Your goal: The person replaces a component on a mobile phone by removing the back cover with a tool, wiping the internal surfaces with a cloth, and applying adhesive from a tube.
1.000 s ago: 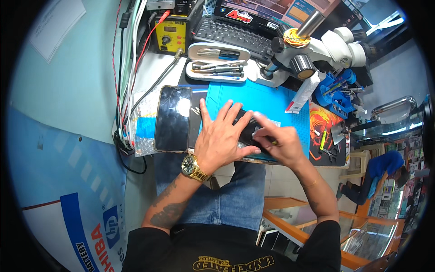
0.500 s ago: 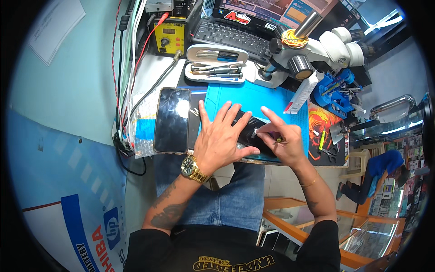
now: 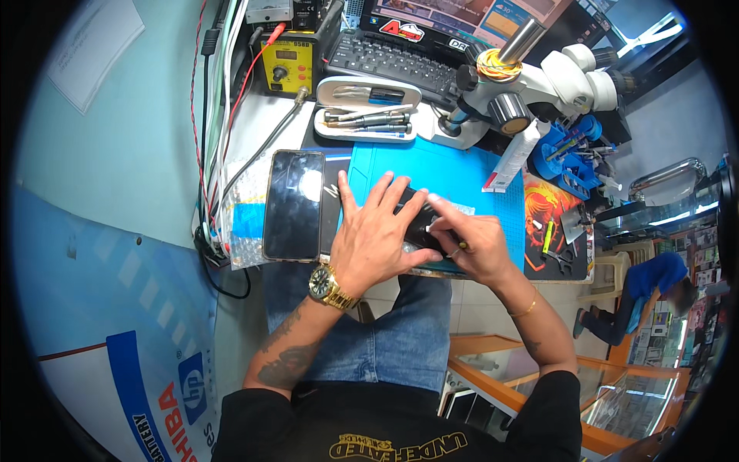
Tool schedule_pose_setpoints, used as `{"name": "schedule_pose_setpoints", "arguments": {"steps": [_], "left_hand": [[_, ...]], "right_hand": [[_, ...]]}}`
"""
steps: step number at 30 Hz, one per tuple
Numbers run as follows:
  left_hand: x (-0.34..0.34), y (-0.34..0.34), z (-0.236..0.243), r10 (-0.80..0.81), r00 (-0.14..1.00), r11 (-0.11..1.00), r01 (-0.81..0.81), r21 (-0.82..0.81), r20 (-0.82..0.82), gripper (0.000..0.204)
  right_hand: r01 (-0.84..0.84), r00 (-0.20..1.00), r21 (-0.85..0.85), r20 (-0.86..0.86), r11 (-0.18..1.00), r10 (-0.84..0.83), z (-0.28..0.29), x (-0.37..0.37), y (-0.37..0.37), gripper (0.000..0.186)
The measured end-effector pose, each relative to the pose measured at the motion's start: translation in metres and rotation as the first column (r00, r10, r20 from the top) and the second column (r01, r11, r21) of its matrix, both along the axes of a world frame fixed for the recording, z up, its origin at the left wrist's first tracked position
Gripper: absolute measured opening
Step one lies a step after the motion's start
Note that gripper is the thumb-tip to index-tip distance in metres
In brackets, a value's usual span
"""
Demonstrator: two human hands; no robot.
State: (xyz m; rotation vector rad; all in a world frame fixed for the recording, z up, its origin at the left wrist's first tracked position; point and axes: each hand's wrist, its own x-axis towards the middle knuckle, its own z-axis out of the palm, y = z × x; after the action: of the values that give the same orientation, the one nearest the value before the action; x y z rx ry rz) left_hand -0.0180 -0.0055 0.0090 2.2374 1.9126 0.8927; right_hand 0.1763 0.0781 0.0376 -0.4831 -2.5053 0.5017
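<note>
A dark, glossy flat device, like a phone (image 3: pixel 416 218), lies on the blue work mat (image 3: pixel 446 169) and is partly covered by both hands. My left hand (image 3: pixel 375 231) rests palm down with fingers spread, its fingertips and thumb over the device's left part. Over the right part, my right hand (image 3: pixel 476 242) pinches a small thin tool (image 3: pixel 463 245). A yellowish end and a pale bit by the fingertips show; its kind is hidden. Another phone (image 3: pixel 294 208) with a black screen lies left of my left hand.
Behind the mat sit an open case of screwdrivers (image 3: pixel 368 119) and a keyboard (image 3: pixel 396 65). A microscope (image 3: pixel 512 112) stands at the back right, near a white tube (image 3: pixel 512 162) and a blue tool holder (image 3: pixel 566 158). A yellow soldering station (image 3: pixel 289 65) stands back left.
My right hand has shifted slightly left and down, its index finger now bent closer to the device. My left hand stays in place.
</note>
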Motion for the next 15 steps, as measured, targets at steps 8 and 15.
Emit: {"name": "schedule_pose_setpoints", "arguments": {"steps": [8, 15], "left_hand": [[0.001, -0.001, 0.000, 0.003, 1.000, 1.000, -0.003, 0.008, 0.012, 0.089], [0.002, -0.001, 0.000, -0.006, 1.000, 1.000, 0.006, 0.007, 0.003, 0.090]], "right_hand": [[0.097, 0.994, -0.008, -0.044, 0.995, -0.097, 0.008, -0.001, 0.002, 0.071], [-0.012, 0.999, 0.088, 0.039, 0.996, 0.009, -0.001, 0.000, 0.004, 0.071]]}}
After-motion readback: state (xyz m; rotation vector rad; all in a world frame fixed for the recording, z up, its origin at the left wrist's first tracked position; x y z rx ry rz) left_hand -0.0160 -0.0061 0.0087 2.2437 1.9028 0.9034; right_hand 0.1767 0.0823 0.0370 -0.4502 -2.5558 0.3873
